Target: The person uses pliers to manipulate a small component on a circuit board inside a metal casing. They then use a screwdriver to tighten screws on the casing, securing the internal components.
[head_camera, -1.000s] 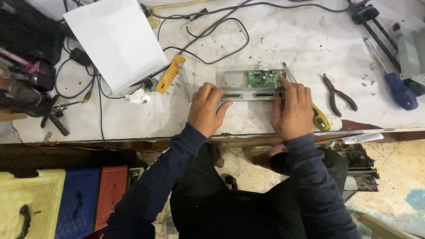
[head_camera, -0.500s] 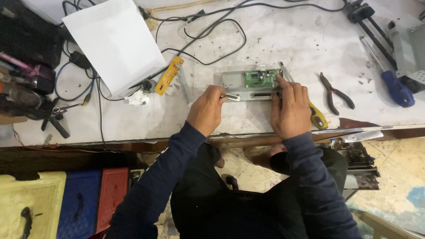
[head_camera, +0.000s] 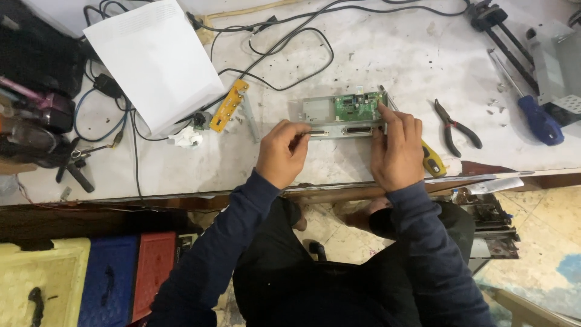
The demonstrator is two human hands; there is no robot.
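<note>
A metal bracket [head_camera: 318, 111] carrying a small green circuit board [head_camera: 354, 106] lies on the white workbench [head_camera: 375, 54]. My left hand [head_camera: 281, 151] pinches the bracket's front edge near its left connector. My right hand [head_camera: 396, 148] grips the bracket's right end, fingers over the board's corner. A yellow-handled screwdriver [head_camera: 433, 160] lies under my right hand, its shaft running up past the board.
Black-handled pliers [head_camera: 457, 128] lie right of my right hand. A blue-handled screwdriver [head_camera: 538, 118] and metal parts sit far right. A white sheet-like cover [head_camera: 154, 60], black cables [head_camera: 278, 54], and a yellow strip board [head_camera: 230, 104] lie at left. Coloured crates [head_camera: 91, 278] stand below the bench.
Both hands stay on the bracket. My left hand has slid slightly along its front edge; the bracket has barely shifted.
</note>
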